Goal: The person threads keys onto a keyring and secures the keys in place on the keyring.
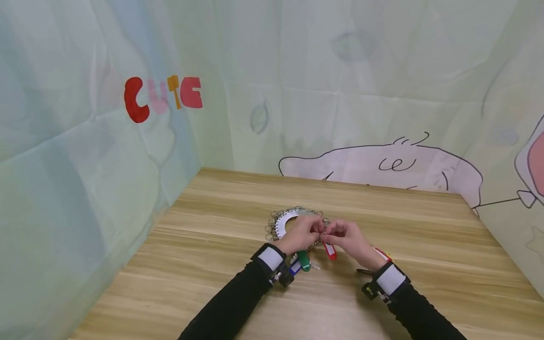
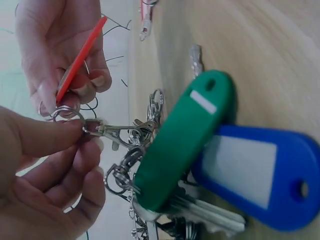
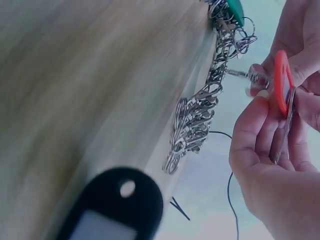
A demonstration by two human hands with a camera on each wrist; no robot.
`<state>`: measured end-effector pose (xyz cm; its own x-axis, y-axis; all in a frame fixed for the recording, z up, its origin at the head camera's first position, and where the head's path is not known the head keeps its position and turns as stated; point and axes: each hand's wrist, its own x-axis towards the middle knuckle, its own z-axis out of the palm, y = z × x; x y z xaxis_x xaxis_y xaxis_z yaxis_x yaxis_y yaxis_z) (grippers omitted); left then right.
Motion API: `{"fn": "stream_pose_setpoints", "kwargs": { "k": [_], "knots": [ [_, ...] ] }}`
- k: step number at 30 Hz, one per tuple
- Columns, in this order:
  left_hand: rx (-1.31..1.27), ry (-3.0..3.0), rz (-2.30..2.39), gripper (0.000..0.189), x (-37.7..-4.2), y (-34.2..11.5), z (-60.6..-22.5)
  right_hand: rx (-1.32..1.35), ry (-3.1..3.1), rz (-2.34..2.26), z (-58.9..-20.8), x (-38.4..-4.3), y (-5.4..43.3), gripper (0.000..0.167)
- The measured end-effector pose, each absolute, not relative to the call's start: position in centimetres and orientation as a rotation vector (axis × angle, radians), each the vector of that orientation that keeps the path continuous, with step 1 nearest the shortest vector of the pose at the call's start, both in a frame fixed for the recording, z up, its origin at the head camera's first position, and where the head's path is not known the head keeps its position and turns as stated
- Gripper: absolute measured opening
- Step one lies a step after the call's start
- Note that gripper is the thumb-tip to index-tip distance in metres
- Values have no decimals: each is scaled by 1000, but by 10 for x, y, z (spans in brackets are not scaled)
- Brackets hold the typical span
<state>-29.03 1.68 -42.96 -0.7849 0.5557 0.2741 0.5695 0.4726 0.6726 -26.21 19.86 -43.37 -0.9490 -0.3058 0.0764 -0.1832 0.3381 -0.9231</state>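
Note:
My left hand (image 1: 301,233) pinches a metal split ring (image 2: 67,111) beside a small swivel clasp (image 2: 112,131). Opposite it, my right hand (image 1: 350,241) holds a red key tag (image 1: 330,251) near that ring, and a key (image 3: 285,137) lies along the tag against the fingers. The clasp belongs to a white ring-shaped plate (image 1: 280,219) fringed with metal clasps, lying on the table under the left hand. A green key tag (image 2: 180,150) and a blue key tag (image 2: 250,170), with keys, are at its near side. Whether the split ring is through the clasp, I cannot tell.
Near the right wrist lie a black key tag (image 3: 120,200) and another red tag (image 1: 381,254), partly hidden by the forearm. The wooden table (image 1: 204,283) meets printed cloth walls (image 1: 255,71) at the back and sides.

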Motion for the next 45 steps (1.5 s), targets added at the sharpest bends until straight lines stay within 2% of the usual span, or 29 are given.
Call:
{"fn": "stream_pose_setpoints", "kwargs": {
  "k": [8,27,38,45],
  "knots": [
    [-1101,-2568,-1125,18,-286,17,-434,-326,2364,-1770,-436,-262,199,25],
    [-1108,-2524,-1088,17,-287,16,-433,-230,2349,-1818,-434,-262,193,21],
    [-992,-2603,-1257,19,-290,15,-435,-288,2383,-1792,-434,-261,191,23],
    [-1080,-2588,-1147,15,-288,15,-433,-247,2363,-1811,-434,-261,193,23]
  ]
}}
